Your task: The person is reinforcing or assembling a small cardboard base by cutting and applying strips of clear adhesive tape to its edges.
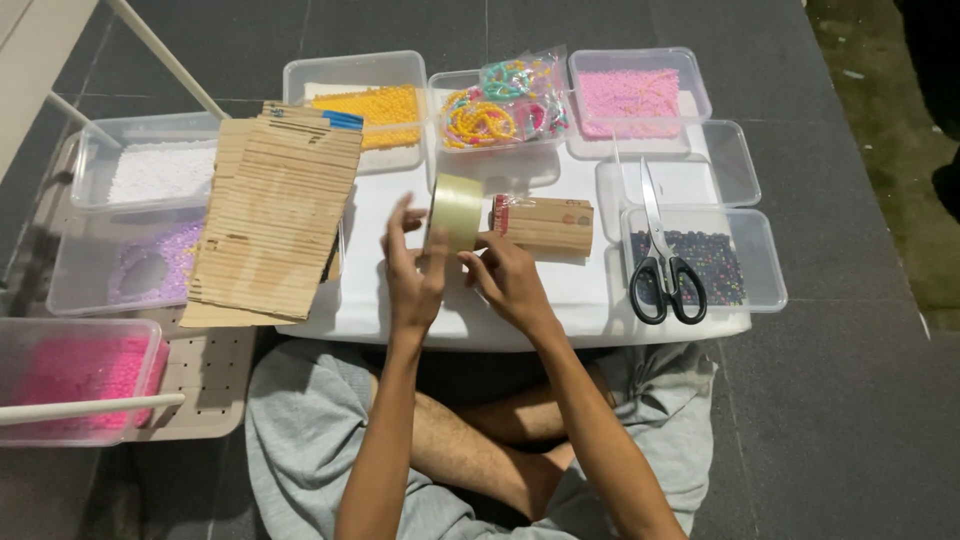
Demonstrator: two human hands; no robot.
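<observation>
Clear tape roll (455,212), left hand (413,272), right hand (510,282)

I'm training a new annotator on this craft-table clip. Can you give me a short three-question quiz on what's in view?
1. True or false: both hands hold the roll of clear tape.
2. What lies on the box of dark beads: A) scissors, B) a ruler, C) a bracelet?
3. Which hand is nearer the bundle of wooden sticks?

Key:
1. True: the left hand and right hand both grip the roll.
2. A: the black-handled scissors.
3. The right hand.
</observation>
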